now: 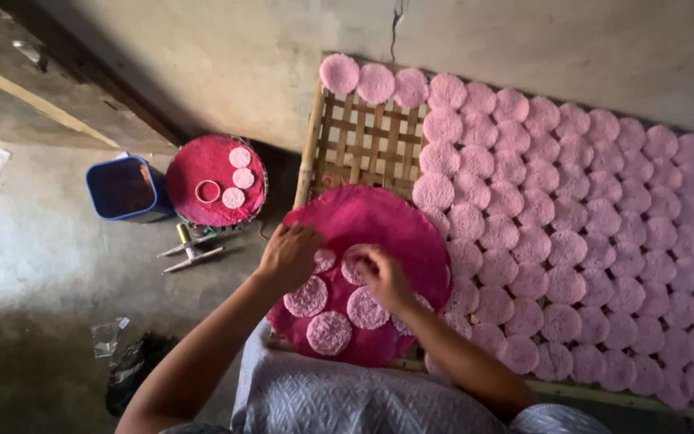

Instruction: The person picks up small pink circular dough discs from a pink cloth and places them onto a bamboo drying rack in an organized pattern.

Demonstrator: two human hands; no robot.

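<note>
A round magenta cloth-covered board lies on the near left end of a bamboo lattice rack. Several pale pink round discs lie on it. My left hand rests on the board's left edge, fingers on a disc. My right hand is over the board's middle, fingers pinching the edge of another pink disc. The rest of the rack is covered with rows of pink discs.
On the floor to the left stands a second round magenta board with three discs and a ring cutter, beside a blue square tub. A metal tool lies below it. A plaster wall runs behind.
</note>
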